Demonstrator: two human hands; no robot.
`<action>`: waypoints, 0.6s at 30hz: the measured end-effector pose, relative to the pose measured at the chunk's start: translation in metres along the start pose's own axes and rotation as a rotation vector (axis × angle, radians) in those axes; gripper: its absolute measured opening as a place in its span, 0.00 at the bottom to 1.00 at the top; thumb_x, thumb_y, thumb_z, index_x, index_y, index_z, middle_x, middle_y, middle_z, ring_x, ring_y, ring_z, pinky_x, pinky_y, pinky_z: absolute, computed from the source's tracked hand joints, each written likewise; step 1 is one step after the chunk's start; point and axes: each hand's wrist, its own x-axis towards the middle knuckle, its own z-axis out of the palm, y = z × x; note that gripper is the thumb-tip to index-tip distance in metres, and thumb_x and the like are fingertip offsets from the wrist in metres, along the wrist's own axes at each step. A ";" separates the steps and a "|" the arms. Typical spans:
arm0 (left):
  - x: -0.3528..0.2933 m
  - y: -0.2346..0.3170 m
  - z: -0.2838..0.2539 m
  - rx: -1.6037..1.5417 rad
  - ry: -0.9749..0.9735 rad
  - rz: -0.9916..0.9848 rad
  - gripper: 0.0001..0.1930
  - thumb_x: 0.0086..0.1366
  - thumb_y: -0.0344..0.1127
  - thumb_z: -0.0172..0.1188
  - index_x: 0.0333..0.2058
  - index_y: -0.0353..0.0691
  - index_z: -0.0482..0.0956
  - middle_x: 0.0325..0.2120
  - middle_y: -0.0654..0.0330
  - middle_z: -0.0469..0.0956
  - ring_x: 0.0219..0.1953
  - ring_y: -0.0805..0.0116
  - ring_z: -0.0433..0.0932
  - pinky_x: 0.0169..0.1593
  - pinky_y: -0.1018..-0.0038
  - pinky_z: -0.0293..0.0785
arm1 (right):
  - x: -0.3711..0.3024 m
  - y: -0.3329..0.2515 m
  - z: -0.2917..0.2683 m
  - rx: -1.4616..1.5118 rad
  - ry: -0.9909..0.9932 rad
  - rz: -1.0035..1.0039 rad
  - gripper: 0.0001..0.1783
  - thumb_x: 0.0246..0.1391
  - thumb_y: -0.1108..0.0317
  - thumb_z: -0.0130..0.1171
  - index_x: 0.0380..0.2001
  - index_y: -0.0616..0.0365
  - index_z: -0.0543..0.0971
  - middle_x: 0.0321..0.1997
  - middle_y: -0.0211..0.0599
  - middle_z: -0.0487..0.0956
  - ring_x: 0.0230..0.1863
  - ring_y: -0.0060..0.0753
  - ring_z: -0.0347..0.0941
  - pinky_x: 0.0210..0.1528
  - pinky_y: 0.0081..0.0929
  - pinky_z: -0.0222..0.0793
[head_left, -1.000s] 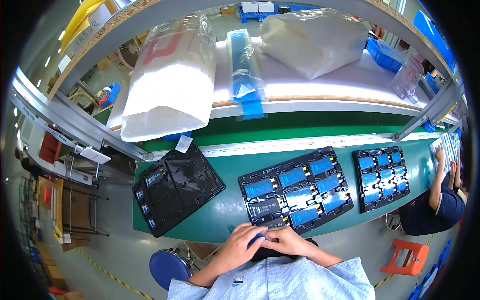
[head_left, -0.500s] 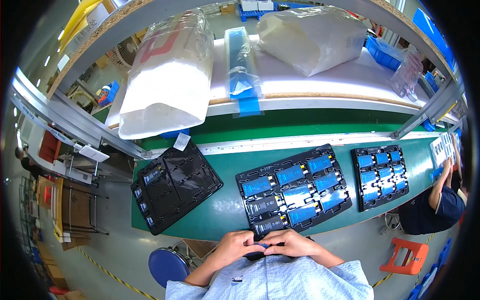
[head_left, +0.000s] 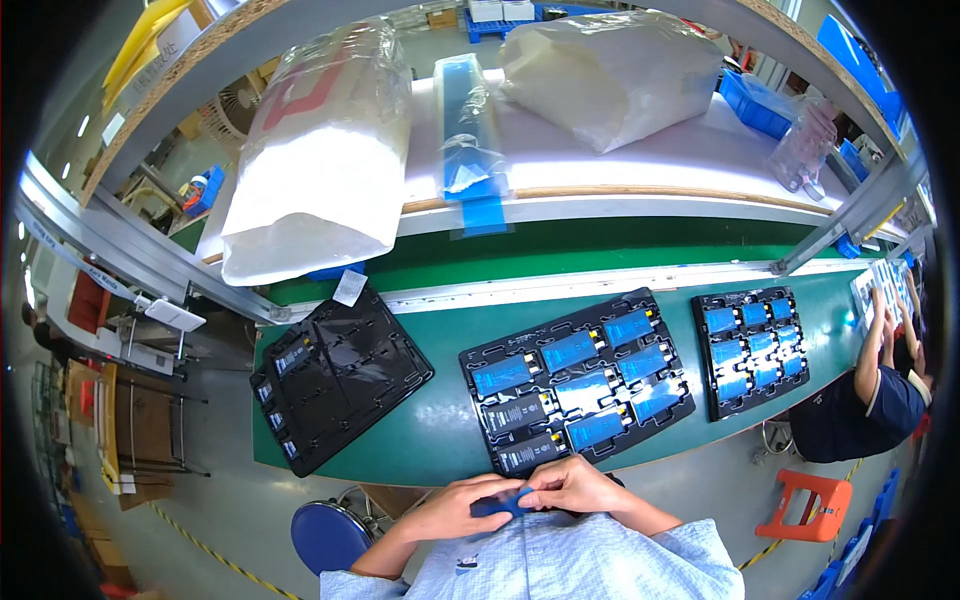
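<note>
At the table's front edge, close to my shirt, my left hand [head_left: 452, 512] is closed round a flat dark phone battery [head_left: 497, 504]. My right hand [head_left: 574, 487] pinches at its blue-coloured end, thumb and forefinger together; whether that blue is a separate film I cannot tell. Just beyond my hands lies a black moulded tray [head_left: 640, 300] with blue-faced batteries and two black-faced ones [head_left: 515, 412] in its near left slots. To the left, a stack of black trays [head_left: 385, 375] holds several batteries along its left side.
Another tray of blue batteries [head_left: 728, 350] lies on the right of the green table [head_left: 430, 425]. A shelf [head_left: 640, 205] with large plastic bags [head_left: 320, 170] spans the back. A co-worker [head_left: 870, 400] works at the far right. A blue stool [head_left: 332, 535] and an orange stool [head_left: 805, 505] stand on the floor.
The view has shifted slightly. My left hand has opened out along the battery, showing more of its dark face, while my right hand stays pinched at its end.
</note>
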 end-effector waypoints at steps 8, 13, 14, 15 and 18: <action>-0.006 -0.020 -0.005 -0.012 0.001 0.011 0.06 0.57 0.31 0.68 0.30 0.36 0.81 0.28 0.59 0.81 0.28 0.75 0.78 0.33 0.76 0.73 | -0.010 -0.020 -0.013 -0.258 0.067 -0.199 0.10 0.55 0.66 0.64 0.35 0.61 0.83 0.34 0.38 0.81 0.33 0.30 0.77 0.35 0.27 0.72; -0.003 -0.006 -0.011 -0.174 0.059 -0.251 0.04 0.58 0.30 0.67 0.30 0.37 0.81 0.25 0.64 0.77 0.21 0.84 0.68 0.23 0.82 0.63 | -0.010 -0.023 -0.018 -0.289 0.287 -0.184 0.09 0.51 0.68 0.66 0.34 0.62 0.84 0.31 0.37 0.82 0.30 0.28 0.77 0.31 0.23 0.71; -0.003 -0.002 -0.010 -0.335 0.109 -0.221 0.04 0.59 0.29 0.66 0.31 0.37 0.81 0.25 0.65 0.76 0.20 0.85 0.66 0.22 0.83 0.61 | -0.009 -0.024 -0.018 -0.292 0.303 -0.154 0.09 0.51 0.68 0.66 0.34 0.62 0.84 0.31 0.37 0.82 0.29 0.27 0.77 0.30 0.22 0.71; -0.002 0.001 -0.015 -0.299 0.055 -0.231 0.04 0.59 0.28 0.65 0.33 0.35 0.81 0.27 0.64 0.78 0.23 0.82 0.71 0.26 0.82 0.66 | -0.008 -0.024 -0.018 -0.285 0.347 -0.173 0.09 0.50 0.68 0.67 0.33 0.62 0.84 0.29 0.35 0.82 0.27 0.22 0.76 0.28 0.20 0.70; 0.000 -0.017 -0.016 -0.170 0.116 0.106 0.06 0.58 0.28 0.66 0.34 0.36 0.82 0.30 0.62 0.80 0.27 0.77 0.75 0.31 0.78 0.71 | -0.008 -0.019 -0.026 -0.176 0.302 -0.051 0.10 0.50 0.68 0.67 0.33 0.63 0.84 0.30 0.34 0.83 0.28 0.21 0.76 0.28 0.20 0.69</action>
